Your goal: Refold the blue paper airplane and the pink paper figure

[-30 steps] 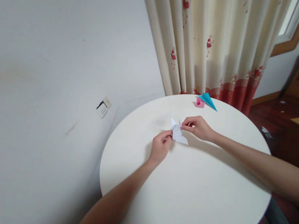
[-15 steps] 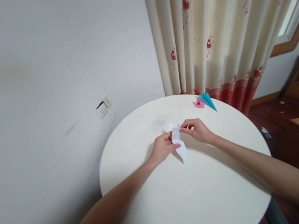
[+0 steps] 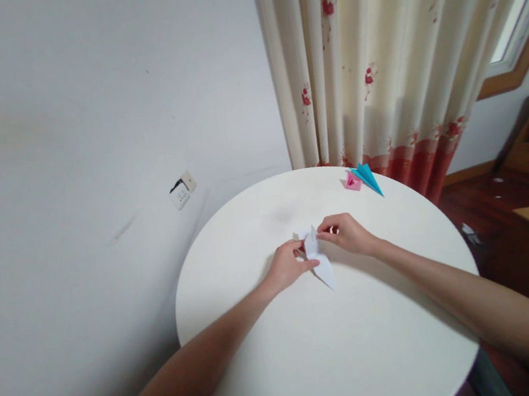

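Head view: one white folded paper (image 3: 318,258) at centre of round white counter (image 3: 352,359). Left hand (image 3: 287,266) at its 9 o'clock, right hand (image 3: 346,235) at 2 o'clock; fingers of both pinched on paper. Two more paper pieces at counter's 12 o'clock: one pink (image 3: 352,182), one teal (image 3: 367,179), seemingly touching. No legible writing.

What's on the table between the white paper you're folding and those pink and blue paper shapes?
Nothing: in the head view, bare tabletop separates the white folded paper from the pink piece and blue piece.
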### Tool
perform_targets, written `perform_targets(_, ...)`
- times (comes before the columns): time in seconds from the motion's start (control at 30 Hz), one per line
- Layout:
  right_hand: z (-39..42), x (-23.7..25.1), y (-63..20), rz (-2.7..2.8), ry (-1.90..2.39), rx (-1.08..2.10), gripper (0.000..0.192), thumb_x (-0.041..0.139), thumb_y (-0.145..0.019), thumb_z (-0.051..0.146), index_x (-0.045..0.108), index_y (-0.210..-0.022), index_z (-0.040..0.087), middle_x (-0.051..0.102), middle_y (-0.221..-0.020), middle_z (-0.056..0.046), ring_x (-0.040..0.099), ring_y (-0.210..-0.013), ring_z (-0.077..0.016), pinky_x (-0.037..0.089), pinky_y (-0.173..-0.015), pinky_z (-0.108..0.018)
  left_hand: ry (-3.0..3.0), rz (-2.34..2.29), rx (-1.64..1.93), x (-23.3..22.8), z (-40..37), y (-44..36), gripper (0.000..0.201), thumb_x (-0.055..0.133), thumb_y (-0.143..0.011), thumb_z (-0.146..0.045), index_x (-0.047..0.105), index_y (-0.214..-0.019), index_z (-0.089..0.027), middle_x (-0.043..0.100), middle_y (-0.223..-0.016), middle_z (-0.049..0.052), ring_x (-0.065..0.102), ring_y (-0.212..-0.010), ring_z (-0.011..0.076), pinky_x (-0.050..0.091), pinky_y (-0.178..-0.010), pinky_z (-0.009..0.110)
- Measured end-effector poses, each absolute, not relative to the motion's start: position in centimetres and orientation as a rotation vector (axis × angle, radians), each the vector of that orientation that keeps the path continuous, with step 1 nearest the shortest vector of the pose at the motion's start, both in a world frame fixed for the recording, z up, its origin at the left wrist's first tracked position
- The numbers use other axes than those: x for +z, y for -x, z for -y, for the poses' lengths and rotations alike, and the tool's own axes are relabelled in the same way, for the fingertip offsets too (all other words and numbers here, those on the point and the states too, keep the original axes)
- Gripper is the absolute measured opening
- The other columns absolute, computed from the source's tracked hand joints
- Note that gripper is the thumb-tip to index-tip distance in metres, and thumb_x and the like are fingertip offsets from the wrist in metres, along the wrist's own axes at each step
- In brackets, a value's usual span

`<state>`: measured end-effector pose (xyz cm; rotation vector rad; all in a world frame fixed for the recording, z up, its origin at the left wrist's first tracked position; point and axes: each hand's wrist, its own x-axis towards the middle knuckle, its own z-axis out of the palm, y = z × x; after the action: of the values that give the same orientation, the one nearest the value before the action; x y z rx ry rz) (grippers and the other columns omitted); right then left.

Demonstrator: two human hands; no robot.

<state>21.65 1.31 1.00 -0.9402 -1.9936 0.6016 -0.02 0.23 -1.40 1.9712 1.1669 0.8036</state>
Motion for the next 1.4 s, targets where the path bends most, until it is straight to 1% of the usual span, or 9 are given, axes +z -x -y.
perform_targets(0.13,-1.6,0.6,-21.7,2.011,0.976,0.623,0.013,0.064,-0.085,0.025,0.072,-0.079,0.017,0.073,-0.077,-0.004,0.061,-0.067,-0.0162,0.046,-0.065,-0.028,-2.106,-1.385,0.8,-0.9,-0.1,0.7,0.075,0.085,-0.065,-0.041,0.062,-0.133,-0.018,0.058,-0.117,0.012,0.057,-0.111,0.0294,0.044,-0.102,0.044)
perform_targets(0.2,-1.8,0.2,-21.8,2.025,0.998,0.644,0.012,0.064,-0.085,0.025,0.072,-0.079,0.017,0.072,-0.076,-0.004,0.06,-0.066,-0.016,0.046,-0.065,-0.028,-2.158,-1.409,0.774,-0.8,-0.1,1.0,0.087,0.088,-0.061,-0.044,0.057,-0.138,-0.018,0.049,-0.133,0.015,0.05,-0.124,0.0338,0.037,-0.111,0.047)
perform_targets(0.3,-2.2,-0.2,-22.2,2.079,0.998,0.669,0.015,0.07,-0.082,0.029,0.073,-0.089,0.017,0.071,-0.082,-0.005,0.061,-0.071,-0.0168,0.048,-0.067,-0.029,-2.226,-1.275,0.705,-0.9,-0.1,1.1,0.082,0.089,-0.059,-0.04,0.061,-0.133,-0.018,0.037,-0.15,0.016,0.039,-0.137,0.036,0.03,-0.116,0.047)
perform_targets(0.37,-2.3,-0.5,-22.5,2.154,0.99,0.645,0.034,0.079,-0.075,0.035,0.072,-0.103,0.016,0.069,-0.091,-0.007,0.061,-0.076,-0.0187,0.049,-0.071,-0.03,-2.246,-1.174,0.686,-0.9,-0.1,1.0,0.07,0.089,-0.061,-0.038,0.066,-0.125,-0.019,0.038,-0.152,0.014,0.037,-0.14,0.0351,0.028,-0.118,0.046)
perform_targets(0.47,-2.1,-0.7,-22.6,2.324,0.952,0.564,0.062,0.088,-0.064,0.042,0.069,-0.117,0.017,0.066,-0.103,-0.01,0.061,-0.09,-0.0238,0.049,-0.083,-0.036,-2.217,-1.071,0.721,-1.0,-0.1,0.8,0.059,0.087,-0.063,-0.035,0.068,-0.116,-0.019,0.054,-0.139,0.012,0.05,-0.13,0.0319,0.036,-0.113,0.043)
perform_targets(0.53,-1.8,-0.8,-22.4,2.411,0.956,0.534,0.064,0.089,-0.061,0.043,0.069,-0.117,0.019,0.063,-0.11,-0.011,0.059,-0.099,-0.0269,0.047,-0.09,-0.038,-2.182,-1.035,0.742,-1.1,-0.1,0.7,0.055,0.085,-0.066,-0.033,0.067,-0.115,-0.018,0.064,-0.123,0.01,0.061,-0.112,0.0273,0.046,-0.101,0.038)
perform_targets(0.67,-1.5,-1.0,-21.7,2.437,1.036,0.509,0.061,0.09,-0.06,0.042,0.07,-0.114,0.019,0.062,-0.115,-0.012,0.057,-0.104,-0.0294,0.046,-0.093,-0.039,-2.104,-1.054,0.746,-1.4,-0.3,0.7,0.049,0.083,-0.067,-0.029,0.067,-0.112,-0.017,0.07,-0.107,0.006,0.065,-0.089,0.0212,0.051,-0.084,0.032)
perform_targets(1.03,-1.6,-1.4,-20.9,2.326,1.055,0.513,0.036,0.084,-0.071,0.033,0.072,-0.102,0.018,0.066,-0.105,-0.01,0.06,-0.096,-0.0257,0.045,-0.086,-0.032,-2.003,-1.149,0.779,-1.0,-0.4,0.7,0.028,0.079,-0.069,-0.024,0.075,-0.095,-0.016,0.076,-0.093,0.006,0.069,-0.085,0.0236,0.052,-0.077,0.031)
perform_targets(1.4,-1.4,-2.0,-19.9,2.228,1.075,0.501,0.014,0.077,-0.078,0.025,0.071,-0.087,0.016,0.067,-0.088,-0.006,0.059,-0.082,-0.0196,0.043,-0.076,-0.029,-2.024,-1.218,0.846,-1.1,-1.0,0.7,0.02,0.074,-0.071,-0.027,0.076,-0.087,-0.014,0.076,-0.084,0.005,0.067,-0.077,0.0217,0.048,-0.072,0.029)
